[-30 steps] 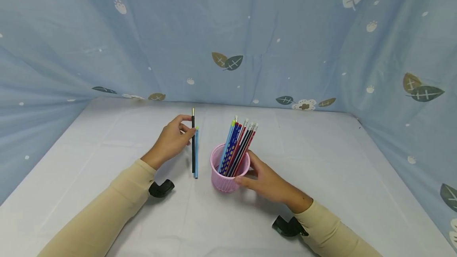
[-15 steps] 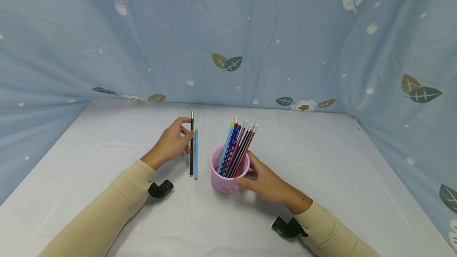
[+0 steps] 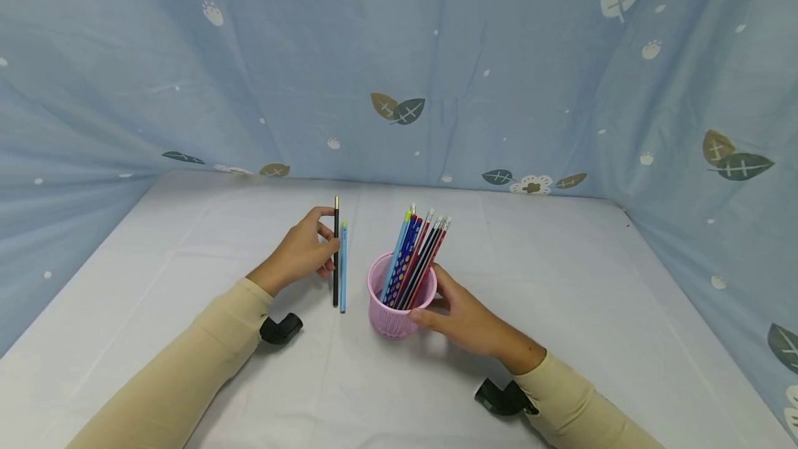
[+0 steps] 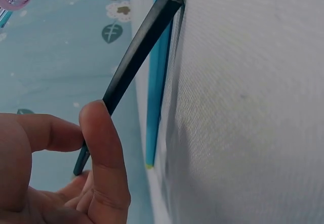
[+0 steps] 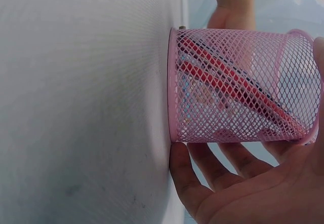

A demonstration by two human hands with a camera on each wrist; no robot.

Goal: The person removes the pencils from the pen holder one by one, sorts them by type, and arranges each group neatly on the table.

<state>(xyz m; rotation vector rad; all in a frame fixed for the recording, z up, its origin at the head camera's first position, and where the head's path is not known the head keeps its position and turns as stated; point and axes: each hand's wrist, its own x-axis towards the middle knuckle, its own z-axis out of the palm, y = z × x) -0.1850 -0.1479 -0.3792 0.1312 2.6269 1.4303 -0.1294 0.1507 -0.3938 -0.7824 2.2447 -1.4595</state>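
Note:
My left hand (image 3: pixel 305 248) pinches a black pencil (image 3: pixel 335 286) with a gold-coloured far end between thumb and fingers. In the left wrist view the black pencil (image 4: pixel 134 57) slants, its near end close to the table; whether it touches is unclear. Just right of it a light-blue pencil (image 3: pixel 343 269) with a yellow-green end lies on the table. My right hand (image 3: pixel 470 317) holds the right side of an upright pink mesh pencil cup (image 3: pixel 389 323), thumb at the near rim and fingers behind. Several blue, red and dark pencils (image 3: pixel 414 262) lean to the right inside the cup.
A white cloth (image 3: pixel 561 283) covers the table. Behind and at both sides hangs a blue curtain (image 3: pixel 536 75) with leaf prints. Black curved wrist mounts (image 3: pixel 282 329) sit under each beige sleeve (image 3: pixel 181 366).
The black pencil has moved slightly left and toward me, and now stands a little apart from the light-blue pencil. My left thumb sits lower along it. The right hand and the cup stay put.

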